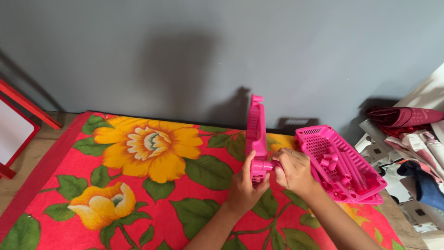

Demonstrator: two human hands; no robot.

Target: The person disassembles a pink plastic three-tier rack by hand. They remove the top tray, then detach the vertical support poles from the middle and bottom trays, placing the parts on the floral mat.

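Note:
A pink plastic perforated shelf panel [256, 132] stands on edge on the red flowered mat [152, 185]. My left hand [244, 187] grips its lower part from the near side. My right hand [292, 170] is closed around a short pink tube leg [269, 165] that sticks out sideways from the panel's corner. Just right of my right hand lies a stack of pink perforated trays [340, 162] with more pink tube pieces resting inside the top one.
A grey wall [208, 55] rises right behind the mat. A red-framed white board [16, 127] leans at the left. Clothes, a dark red folded umbrella [402, 116] and white shelving are piled at the right. Wooden floor shows at the mat's edges.

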